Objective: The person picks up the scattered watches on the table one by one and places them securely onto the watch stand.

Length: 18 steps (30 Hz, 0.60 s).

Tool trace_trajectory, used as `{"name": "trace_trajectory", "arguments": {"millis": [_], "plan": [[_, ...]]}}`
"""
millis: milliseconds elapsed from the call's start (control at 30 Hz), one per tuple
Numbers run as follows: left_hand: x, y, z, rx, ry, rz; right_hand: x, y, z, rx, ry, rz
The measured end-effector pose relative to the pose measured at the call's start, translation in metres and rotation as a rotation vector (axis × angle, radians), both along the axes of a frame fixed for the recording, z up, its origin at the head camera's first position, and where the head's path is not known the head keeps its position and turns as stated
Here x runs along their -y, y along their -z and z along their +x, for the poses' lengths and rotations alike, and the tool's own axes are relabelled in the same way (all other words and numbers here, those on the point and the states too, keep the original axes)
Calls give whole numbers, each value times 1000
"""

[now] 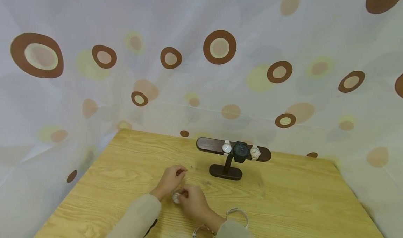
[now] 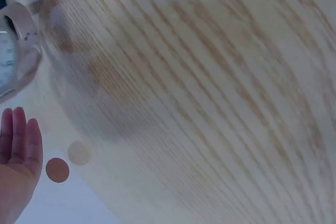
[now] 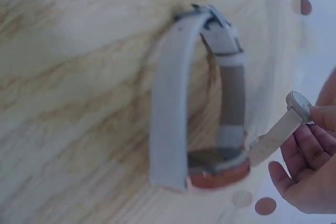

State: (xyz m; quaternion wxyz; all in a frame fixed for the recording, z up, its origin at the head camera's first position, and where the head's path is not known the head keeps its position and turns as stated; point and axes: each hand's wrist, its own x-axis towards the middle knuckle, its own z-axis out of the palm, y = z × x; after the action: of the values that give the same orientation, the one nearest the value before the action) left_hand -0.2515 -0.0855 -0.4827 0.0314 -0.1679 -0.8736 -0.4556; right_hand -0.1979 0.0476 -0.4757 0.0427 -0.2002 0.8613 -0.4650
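Observation:
In the head view, my right hand (image 1: 196, 203) pinches a wristwatch (image 1: 176, 197) with a round, pale dial just above the tabletop. The right wrist view shows this watch (image 3: 299, 107) with its beige strap hanging down and a thumb on its case. My left hand (image 1: 170, 178) lies just beyond and left of it, apart from the watch, with fingers loosely bent. In the left wrist view, my left fingers (image 2: 19, 137) are straight and hold nothing. A pale-strapped watch (image 2: 26, 51) is cut off at that view's edge.
A dark wooden bar stand (image 1: 226, 171) bears a white watch (image 1: 226, 147), a black watch (image 1: 241, 150) and a cream watch (image 1: 255, 152). Near my right forearm, a pale-strapped watch (image 1: 245, 215) and another looped band (image 1: 195, 232) lie on the wooden table (image 1: 299, 196). A black strap (image 1: 152, 225) shows beside my left sleeve.

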Motion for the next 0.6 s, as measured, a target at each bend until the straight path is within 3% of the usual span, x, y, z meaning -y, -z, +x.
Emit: {"name": "trace_trajectory", "arguments": {"millis": [167, 333, 467, 600], "plan": [[-1, -2, 1, -79, -9, -45, -19, -10, -5, 125, 146, -155], [-7, -4, 3, -104, 21, -48, -36, -16, -12, 263, 303, -252], [-14, -7, 7, -122, 90, -69, -48, -17, -15, 331, 344, -329], [-21, -10, 12, -165, 133, -165, -57, -16, -17, 354, 370, -408]]}}
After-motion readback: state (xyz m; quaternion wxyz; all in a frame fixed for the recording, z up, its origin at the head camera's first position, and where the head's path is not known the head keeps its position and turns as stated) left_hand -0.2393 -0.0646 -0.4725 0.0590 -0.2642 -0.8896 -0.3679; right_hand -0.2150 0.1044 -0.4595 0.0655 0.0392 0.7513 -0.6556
